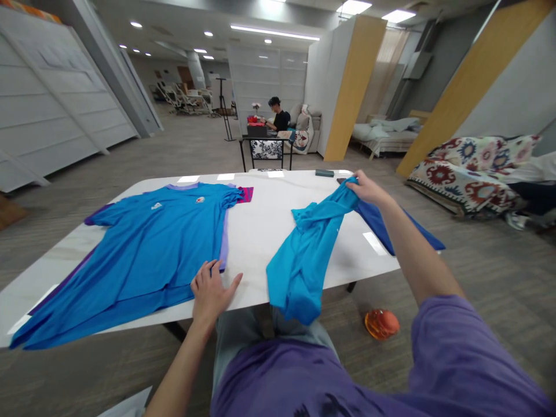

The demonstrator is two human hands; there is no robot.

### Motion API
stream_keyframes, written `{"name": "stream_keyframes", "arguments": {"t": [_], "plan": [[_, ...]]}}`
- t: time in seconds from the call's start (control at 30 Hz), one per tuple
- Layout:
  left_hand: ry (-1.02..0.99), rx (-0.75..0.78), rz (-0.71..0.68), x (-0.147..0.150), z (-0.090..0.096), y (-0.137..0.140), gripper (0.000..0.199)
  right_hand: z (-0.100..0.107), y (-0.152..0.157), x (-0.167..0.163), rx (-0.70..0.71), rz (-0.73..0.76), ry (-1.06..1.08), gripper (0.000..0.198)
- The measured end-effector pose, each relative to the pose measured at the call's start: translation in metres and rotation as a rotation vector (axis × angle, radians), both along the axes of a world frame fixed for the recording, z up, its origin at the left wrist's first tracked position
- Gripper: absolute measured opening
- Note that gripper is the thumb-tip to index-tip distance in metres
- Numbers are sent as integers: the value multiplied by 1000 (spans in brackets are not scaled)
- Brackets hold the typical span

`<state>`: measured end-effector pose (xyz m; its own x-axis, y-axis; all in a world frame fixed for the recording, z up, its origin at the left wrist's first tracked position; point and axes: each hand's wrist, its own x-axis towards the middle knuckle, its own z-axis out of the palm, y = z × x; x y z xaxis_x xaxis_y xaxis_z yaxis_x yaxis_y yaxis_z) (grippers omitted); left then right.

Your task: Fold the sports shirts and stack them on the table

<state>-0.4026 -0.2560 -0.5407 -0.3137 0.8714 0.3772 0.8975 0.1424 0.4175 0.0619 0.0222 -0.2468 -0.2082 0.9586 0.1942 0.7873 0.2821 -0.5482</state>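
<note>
My right hand is closed on one end of a bright turquoise-blue garment, raised at the table's right side. The garment slants down to the left, and its lower end hangs over the near edge. My left hand has its fingers spread, resting at the near right hem of a blue T-shirt. That T-shirt lies spread out on the left half, with small chest logos. Purple cloth shows from beneath it, and a pink-red striped piece sticks out by its right sleeve.
The white table carries a dark blue cloth at right and a small dark case at the far edge. A chair stands beyond. An orange-red object lies on the floor. A person sits farther back.
</note>
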Motion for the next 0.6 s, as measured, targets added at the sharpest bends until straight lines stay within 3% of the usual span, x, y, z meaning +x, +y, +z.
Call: {"name": "stream_keyframes", "arguments": {"t": [0.1,0.2,0.27,0.37,0.43,0.5,0.6], "plan": [[-99,55,7,-3,3,2,66,68,-27,2,107,36,216,29],[-250,149,-87,5,33,16,54,125,-71,-23,110,363,298,26],[-326,269,-262,21,75,32,51,152,-103,-49,83,628,219,21],[-445,441,-553,60,158,57,55,182,-149,-91,72,968,-5,12],[-594,463,-772,88,211,72,70,199,-172,-114,73,1131,-159,9],[-761,339,-1050,111,252,81,86,216,-187,-128,68,1198,-297,4],[-981,-19,-1357,129,284,82,81,243,-194,-128,126,1099,-457,4]]}}
